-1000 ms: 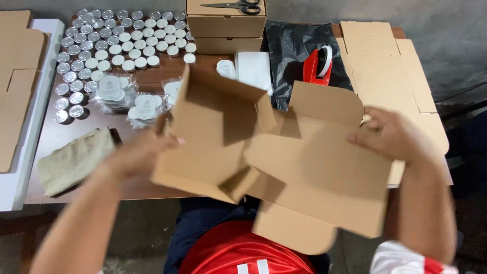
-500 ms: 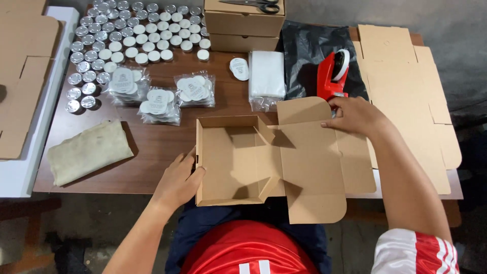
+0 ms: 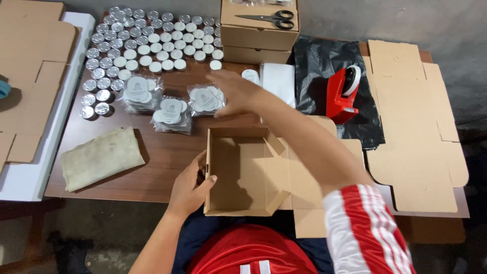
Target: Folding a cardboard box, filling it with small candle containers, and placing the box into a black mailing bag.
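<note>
An open brown cardboard box [image 3: 243, 172] with its lid flap folded out to the right rests at the table's near edge. My left hand [image 3: 190, 187] grips its left wall, thumb hooked over the rim. My right hand [image 3: 234, 94] reaches across the box toward a clear bag of small round white tins [image 3: 204, 99], fingers spread and just over it; whether it touches the bag is unclear. Two more such bags [image 3: 170, 112] [image 3: 138, 91] lie to the left.
Several loose silver and white tins [image 3: 147, 35] cover the table's far left. A folded cloth [image 3: 101, 157] lies near left. Stacked boxes with scissors [image 3: 269, 19], a red tape dispenser [image 3: 342, 91] on black plastic, and flat cardboard blanks [image 3: 416, 122] stand right.
The box has been folded into shape and set down. My right hand left the lid flap and reached forward to the bags of tins; my left hand moved onto the box's left wall.
</note>
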